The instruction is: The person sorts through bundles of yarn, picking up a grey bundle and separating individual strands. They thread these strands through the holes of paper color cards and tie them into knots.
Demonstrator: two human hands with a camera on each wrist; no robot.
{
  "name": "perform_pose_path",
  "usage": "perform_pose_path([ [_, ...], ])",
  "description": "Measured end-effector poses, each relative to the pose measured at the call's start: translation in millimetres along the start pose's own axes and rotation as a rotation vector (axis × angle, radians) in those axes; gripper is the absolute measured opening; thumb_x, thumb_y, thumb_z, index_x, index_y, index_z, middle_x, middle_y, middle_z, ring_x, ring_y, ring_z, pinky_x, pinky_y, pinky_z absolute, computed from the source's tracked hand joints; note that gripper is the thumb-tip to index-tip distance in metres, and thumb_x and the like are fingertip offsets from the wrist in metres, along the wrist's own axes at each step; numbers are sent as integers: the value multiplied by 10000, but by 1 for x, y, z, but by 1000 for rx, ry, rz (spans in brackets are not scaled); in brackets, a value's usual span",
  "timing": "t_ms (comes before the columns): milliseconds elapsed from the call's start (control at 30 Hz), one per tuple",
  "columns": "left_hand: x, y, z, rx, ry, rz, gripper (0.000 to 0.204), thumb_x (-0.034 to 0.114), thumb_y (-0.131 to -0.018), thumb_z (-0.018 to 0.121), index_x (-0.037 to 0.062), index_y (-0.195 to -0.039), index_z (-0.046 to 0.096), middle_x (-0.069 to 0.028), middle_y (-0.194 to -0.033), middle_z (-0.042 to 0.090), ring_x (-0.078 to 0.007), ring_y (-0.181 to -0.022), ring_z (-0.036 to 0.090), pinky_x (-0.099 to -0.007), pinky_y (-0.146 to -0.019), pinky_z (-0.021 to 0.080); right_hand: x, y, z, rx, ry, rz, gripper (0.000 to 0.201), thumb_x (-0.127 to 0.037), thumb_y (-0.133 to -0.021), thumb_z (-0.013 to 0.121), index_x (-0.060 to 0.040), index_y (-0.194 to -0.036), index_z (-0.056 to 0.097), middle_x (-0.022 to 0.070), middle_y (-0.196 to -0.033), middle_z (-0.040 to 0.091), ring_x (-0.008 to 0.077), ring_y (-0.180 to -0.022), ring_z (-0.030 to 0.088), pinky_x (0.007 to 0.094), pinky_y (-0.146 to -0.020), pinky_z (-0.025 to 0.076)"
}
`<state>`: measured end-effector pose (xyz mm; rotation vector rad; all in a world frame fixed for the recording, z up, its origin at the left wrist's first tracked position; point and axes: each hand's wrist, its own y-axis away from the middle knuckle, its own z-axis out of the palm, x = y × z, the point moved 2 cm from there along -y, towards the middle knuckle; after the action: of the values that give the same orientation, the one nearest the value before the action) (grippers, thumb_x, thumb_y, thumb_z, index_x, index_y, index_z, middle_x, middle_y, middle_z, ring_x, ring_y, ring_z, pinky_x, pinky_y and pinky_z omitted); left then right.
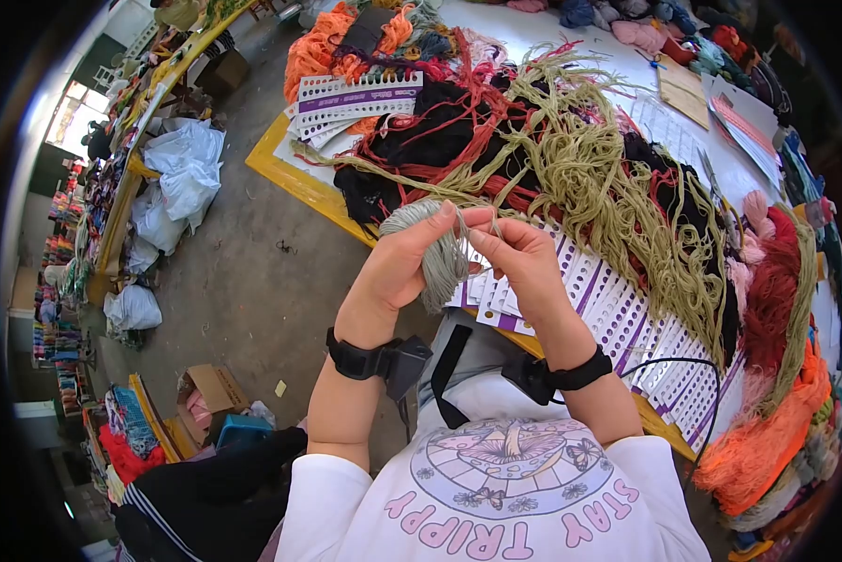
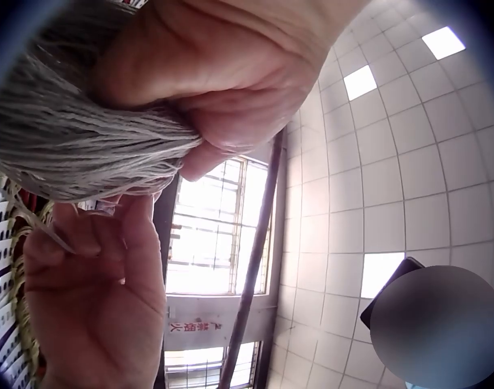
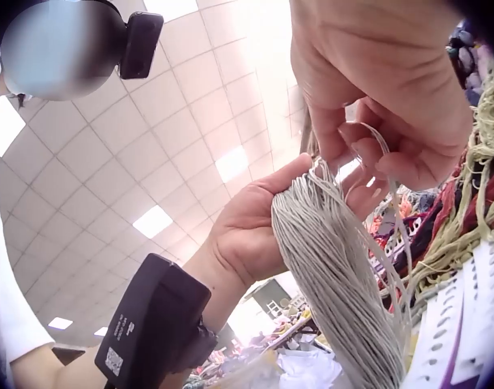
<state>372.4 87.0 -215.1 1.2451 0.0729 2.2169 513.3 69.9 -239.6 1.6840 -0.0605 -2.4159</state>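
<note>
A hank of grey thread [image 1: 443, 267] hangs from the left hand [image 1: 395, 264], whose thumb and fingers grip its upper end. Close against it, the right hand [image 1: 531, 272] pinches a thin grey strand between thumb and fingers. In the left wrist view the hank [image 2: 85, 134] lies across the left palm, with the right hand [image 2: 97, 284] beyond it. In the right wrist view the right hand [image 3: 393, 89] holds a loose strand above the top of the hank [image 3: 336, 267], beside the left hand [image 3: 251, 223].
Punched thread cards [image 1: 618, 323] line the table's near side. Olive green thread [image 1: 580, 169] lies over red and black bundles behind them. Orange yarn [image 1: 768, 440] hangs at the right, scissors [image 1: 711, 178] lie at the back right, and white bags [image 1: 182, 164] stand across the aisle.
</note>
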Motion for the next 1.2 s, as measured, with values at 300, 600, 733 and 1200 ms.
perform_pose_path([
  [300,-3,-3,-8,34,-16,0,305,217,-868,504,-25,-1045,562,-126,-1110,545,-198,-970,552,-359,-770,496,2,-2,-8,24,18,83,176,-179,-810,597,-18,-869,637,-9,-721,596,12,-543,455,169,-491,369],
  [600,-8,-9,-21,109,-231,144,248,184,-859,522,-16,-982,602,-105,-1049,584,-168,-883,577,-287,-748,476,3,-3,1,117,466,-360,119,-117,-786,606,-7,-825,625,37,-865,599,100,-817,571,210,-588,447],
  [733,-6,-4,-34,24,-153,107,259,176,-848,543,-8,-1030,566,-45,-864,607,-139,-777,577,-308,-741,469,1,1,7,196,491,-388,88,-123,-793,573,-39,-780,596,33,-932,559,128,-888,542,199,-551,421],
  [1200,35,139,-299,568,597,758,342,236,-907,424,-19,-1134,427,47,-569,279,-49,-429,237,-196,-433,255,-222,95,-406,1379,166,-921,109,-63,-813,484,34,-837,528,21,-642,424,150,-537,463,353,-584,527],
])
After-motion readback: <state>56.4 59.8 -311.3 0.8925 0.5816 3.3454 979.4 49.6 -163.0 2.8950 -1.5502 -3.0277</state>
